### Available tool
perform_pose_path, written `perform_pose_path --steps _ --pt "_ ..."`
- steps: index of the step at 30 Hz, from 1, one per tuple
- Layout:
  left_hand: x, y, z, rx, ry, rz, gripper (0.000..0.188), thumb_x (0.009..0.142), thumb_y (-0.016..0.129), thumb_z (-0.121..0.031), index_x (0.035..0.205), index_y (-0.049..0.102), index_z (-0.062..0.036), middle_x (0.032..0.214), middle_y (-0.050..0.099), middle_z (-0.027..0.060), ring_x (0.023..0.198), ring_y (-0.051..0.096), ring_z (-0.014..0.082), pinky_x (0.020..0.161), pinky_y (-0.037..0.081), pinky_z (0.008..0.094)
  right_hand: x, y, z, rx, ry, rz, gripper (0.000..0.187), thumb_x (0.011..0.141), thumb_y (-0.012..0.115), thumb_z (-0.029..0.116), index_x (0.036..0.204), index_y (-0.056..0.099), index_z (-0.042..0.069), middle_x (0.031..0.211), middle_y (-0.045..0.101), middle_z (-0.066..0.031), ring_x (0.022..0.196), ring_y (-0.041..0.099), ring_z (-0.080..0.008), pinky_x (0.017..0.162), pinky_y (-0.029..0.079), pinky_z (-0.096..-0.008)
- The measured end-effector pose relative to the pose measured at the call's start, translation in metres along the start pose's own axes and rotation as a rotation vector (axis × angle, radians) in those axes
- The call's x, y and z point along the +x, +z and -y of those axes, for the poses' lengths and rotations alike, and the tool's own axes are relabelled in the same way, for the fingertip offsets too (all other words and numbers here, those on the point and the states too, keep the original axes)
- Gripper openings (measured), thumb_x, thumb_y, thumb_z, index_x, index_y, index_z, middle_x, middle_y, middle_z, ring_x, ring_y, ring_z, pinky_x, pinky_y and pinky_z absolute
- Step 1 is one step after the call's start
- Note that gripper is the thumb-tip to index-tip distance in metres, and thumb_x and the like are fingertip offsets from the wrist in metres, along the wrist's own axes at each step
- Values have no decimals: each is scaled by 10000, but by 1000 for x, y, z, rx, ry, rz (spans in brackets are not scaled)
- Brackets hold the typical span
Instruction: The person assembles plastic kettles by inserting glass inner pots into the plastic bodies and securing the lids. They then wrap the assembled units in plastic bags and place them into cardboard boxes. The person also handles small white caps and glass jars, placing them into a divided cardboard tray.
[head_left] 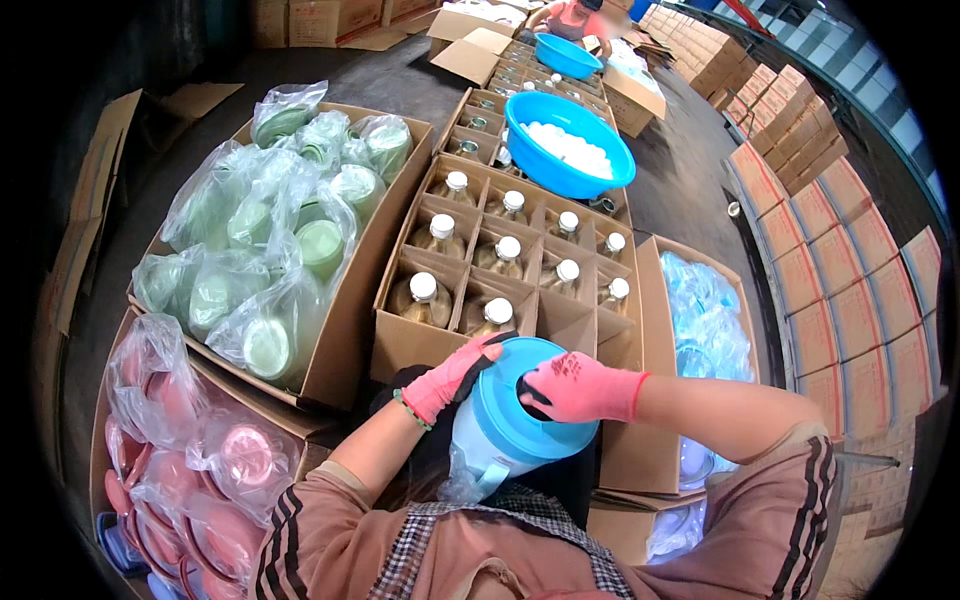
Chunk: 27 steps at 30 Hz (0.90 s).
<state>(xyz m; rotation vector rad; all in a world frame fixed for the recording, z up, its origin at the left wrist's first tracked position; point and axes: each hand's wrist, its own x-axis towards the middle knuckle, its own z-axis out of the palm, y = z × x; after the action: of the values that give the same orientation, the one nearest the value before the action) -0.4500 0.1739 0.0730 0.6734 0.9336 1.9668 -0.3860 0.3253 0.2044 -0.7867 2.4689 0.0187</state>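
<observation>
A light blue plastic jug (pixel 487 440) with a handle and a round blue lid (pixel 530 372) rests tilted in my lap, a scrap of clear plastic bag by its handle. My left hand (pixel 447 378), in a pink glove with dark fingertips, grips the jug's left side at the rim. My right hand (pixel 585 388), gloved alike, is closed over the right part of the lid; its fingertips are partly hidden. Just beyond the jug stands a divided carton (pixel 420 345) of clear glass bottles (pixel 423 298) with white caps.
Left are cartons of bagged green jugs (pixel 268 345) and pink jugs (pixel 245 455); right, a carton of bagged blue pieces (pixel 705 300). A blue basin (pixel 525 135) of white caps sits on farther cartons. Another person (pixel 575 18) works at the far end. Stacked boxes (pixel 830 260) line the right.
</observation>
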Motion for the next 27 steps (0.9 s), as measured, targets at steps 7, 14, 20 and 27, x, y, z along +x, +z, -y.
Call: perform_pose_path --steps 7,14,20,27 --pt "-2 -6 6 12 69 -38 642 804 516 -456 1203 408 36 1133 516 113 1032 494 173 912 383 305 -1 1 25 276 345 -115 370 806 490 344 858 560 -16 778 575 -187 740 562 -328 676 445 -397" --pt "-2 -5 8 44 54 -42 594 864 406 -464 1198 426 27 1110 528 94 1007 494 149 890 389 287 -40 55 67 -95 157 -539 600 686 593 483 1067 477 34 921 481 -179 841 473 -333 737 396 -407" --pt "-42 25 14 575 61 -261 528 831 479 -367 1171 418 33 1131 489 156 1061 458 258 931 349 340 -62 63 53 -3 196 -691 542 669 607 485 1008 533 68 897 497 -161 834 483 -316 733 395 -400" --pt "-151 50 31 1692 -395 -150 296 716 553 -273 882 576 -29 813 591 167 833 554 317 837 399 378 -147 63 39 68 242 -964 573 570 721 370 1033 540 84 843 482 -102 768 471 -298 698 390 -379"
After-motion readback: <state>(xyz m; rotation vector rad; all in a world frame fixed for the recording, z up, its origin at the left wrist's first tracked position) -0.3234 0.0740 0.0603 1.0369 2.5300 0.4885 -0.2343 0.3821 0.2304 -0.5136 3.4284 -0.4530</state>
